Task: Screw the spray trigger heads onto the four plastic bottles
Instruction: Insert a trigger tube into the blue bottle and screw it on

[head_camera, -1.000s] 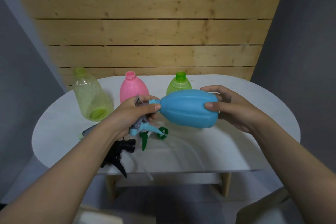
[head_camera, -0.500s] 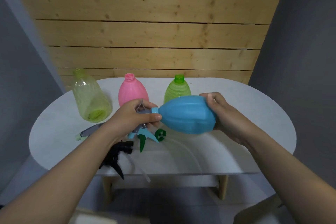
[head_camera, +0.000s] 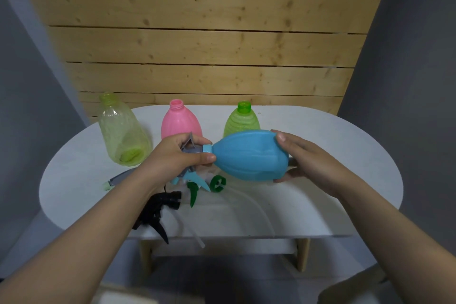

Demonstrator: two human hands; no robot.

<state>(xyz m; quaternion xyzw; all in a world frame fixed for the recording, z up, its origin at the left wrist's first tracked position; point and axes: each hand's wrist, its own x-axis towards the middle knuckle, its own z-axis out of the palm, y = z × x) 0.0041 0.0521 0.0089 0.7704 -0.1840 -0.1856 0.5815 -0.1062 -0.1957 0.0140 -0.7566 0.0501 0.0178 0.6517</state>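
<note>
- The left hand (head_camera: 172, 155) is closed around the blue-and-grey trigger head (head_camera: 191, 153), thumb and fingers pinching at its collar right where it meets the neck of the blue bottle (head_camera: 249, 155)
- The right hand (head_camera: 301, 155) cups the bottle's base, fingers spread over the far end, thumb above and fingers below
- The bottle lies on its side in the air above the white table (head_camera: 320, 205), long axis running left to right, neck toward the left hand, base toward the right
- Head and bottle share that one axis, so I judge the turning must go round it: one hand twists, the other holds firm
- How far the thread is seated cannot be told; the collar hides it
- Behind stand the pale yellow-green bottle (head_camera: 121, 131), pink bottle (head_camera: 180, 118) and green bottle (head_camera: 243, 118), all open-necked
- On the table below the left hand lie a black trigger head (head_camera: 158, 210), a green trigger head (head_camera: 212, 184) and a grey one (head_camera: 118, 177), nearer the left hand than the right
</note>
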